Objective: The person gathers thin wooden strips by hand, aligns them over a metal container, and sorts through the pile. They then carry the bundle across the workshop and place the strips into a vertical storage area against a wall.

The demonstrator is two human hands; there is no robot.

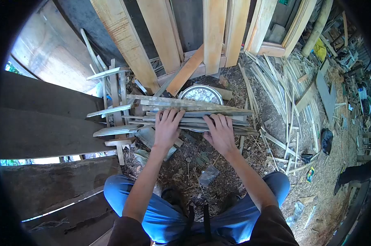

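Note:
A stack of thin, weathered wooden slats lies crosswise on the ground in front of me, over a round metal basin. My left hand rests flat on the slats left of middle, fingers spread. Just to its right, my right hand presses on the same stack, fingers spread too. Whether either hand grips a slat cannot be told. My knees in blue trousers are bent below.
Long planks lean against the wall behind. A small slatted wooden frame stands at the left beside dark boards. Heaps of offcut strips and shavings cover the ground to the right. A dark shoe shows at the right edge.

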